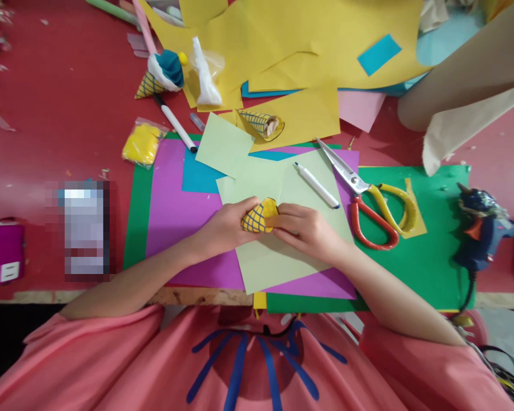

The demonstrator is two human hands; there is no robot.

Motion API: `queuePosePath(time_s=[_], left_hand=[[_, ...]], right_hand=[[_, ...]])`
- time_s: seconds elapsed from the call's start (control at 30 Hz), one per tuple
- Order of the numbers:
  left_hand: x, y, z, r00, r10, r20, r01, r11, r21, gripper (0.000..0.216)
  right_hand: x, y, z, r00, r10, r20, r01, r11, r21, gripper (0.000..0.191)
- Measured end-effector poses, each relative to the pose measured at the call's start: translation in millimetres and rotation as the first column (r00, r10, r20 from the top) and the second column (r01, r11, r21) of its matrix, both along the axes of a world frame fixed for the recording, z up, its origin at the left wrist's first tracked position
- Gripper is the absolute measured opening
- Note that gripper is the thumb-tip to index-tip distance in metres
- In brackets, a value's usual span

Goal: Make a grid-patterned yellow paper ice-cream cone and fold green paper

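At table centre, on a pale green paper sheet (278,251): one small yellow paper cone with a dark blue grid drawn on it (257,217), held between both hands just above the sheet.

Left hand (225,228): forearm enters from lower left, angled up toward the middle; fingers curled round the narrow end of the cone, thumb on top, closed in a grip on it.

Right hand (308,228): forearm enters from lower right; fingers drawn together and pinching the wide end of the cone, thumb and forefinger at its rim.

Cone orientation: long axis roughly level across the table, slightly tilted; open mouth faces right and a little away from the person, toward the right hand; the tip is hidden inside the left hand.

Nearby items:
- White marker pen with blue cap (317,185), lying diagonally on the green sheet, just beyond the right hand.
- Scissors with red and yellow handles (364,194), blades pointing up-left, to the right of the pen.
- Purple paper sheet (175,211) under the pale green one, over a dark green sheet (428,251).
- Blue hot-glue gun (482,228) at far right, well apart.
- Second grid-patterned yellow cone (261,123), lying on yellow paper (308,114) farther up the table.
- Finished cone with white and blue filling (160,77), upper left.
- Clear bag of yellow material (142,144), left of the sheets.
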State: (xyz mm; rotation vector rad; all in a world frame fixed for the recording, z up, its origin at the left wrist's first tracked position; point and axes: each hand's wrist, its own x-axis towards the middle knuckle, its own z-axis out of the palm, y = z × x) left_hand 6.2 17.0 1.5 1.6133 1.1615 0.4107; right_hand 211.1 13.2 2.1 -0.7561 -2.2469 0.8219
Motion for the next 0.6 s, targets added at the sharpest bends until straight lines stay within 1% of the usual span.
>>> queuePosePath(time_s=[0.1, 0.23, 0.3, 0.33, 0.37, 0.43, 0.5, 0.53, 0.6], left_hand=[[1.6, 0.1, 2.6, 1.000, -0.002, -0.018, 0.002, 1.000, -0.019, 0.021], [3.9, 3.8, 6.3, 1.000, 0.003, -0.023, -0.005, 0.998, -0.070, 0.023], [5.9, 6.6, 10.1, 0.999, 0.047, -0.006, -0.047, 0.996, -0.078, 0.025], [7.1, 8.0, 12.6, 0.997, 0.081, 0.004, -0.081, 0.994, -0.079, 0.026], [8.2, 9.3, 15.2, 0.990, 0.140, 0.006, -0.140, 0.987, -0.076, 0.027], [10.4, 11.6, 20.3, 0.971, 0.240, -0.002, -0.239, 0.968, -0.076, 0.028], [12.5, 13.1, 23.6, 0.953, 0.304, 0.000, -0.303, 0.949, -0.087, 0.027], [13.8, 13.6, 24.4, 0.946, 0.324, 0.005, -0.322, 0.942, -0.098, 0.027], [17.0, 14.4, 23.9, 0.938, 0.345, 0.024, -0.340, 0.932, -0.129, 0.026]], right_hand=[[-0.6, -0.1, 0.2, 1.000, 0.003, -0.022, -0.003, 1.000, 0.007, 0.021], [0.6, 2.3, 1.3, 0.998, -0.007, -0.060, 0.008, 1.000, 0.016, 0.018], [3.5, 4.7, 4.5, 0.996, -0.025, -0.089, 0.023, 0.999, -0.028, 0.014], [5.6, 5.9, 7.2, 0.994, -0.046, -0.103, 0.038, 0.996, -0.077, 0.012], [8.1, 6.9, 10.4, 0.991, -0.077, -0.110, 0.061, 0.988, -0.143, 0.009], [13.9, 8.1, 17.8, 0.979, -0.182, -0.089, 0.148, 0.943, -0.297, 0.008], [20.7, 7.6, 24.8, 0.956, -0.292, -0.037, 0.251, 0.874, -0.416, 0.012], [24.6, 6.6, 27.7, 0.943, -0.334, -0.005, 0.297, 0.845, -0.445, 0.013], [33.6, 3.7, 31.9, 0.917, -0.393, 0.067, 0.379, 0.806, -0.454, 0.015]])
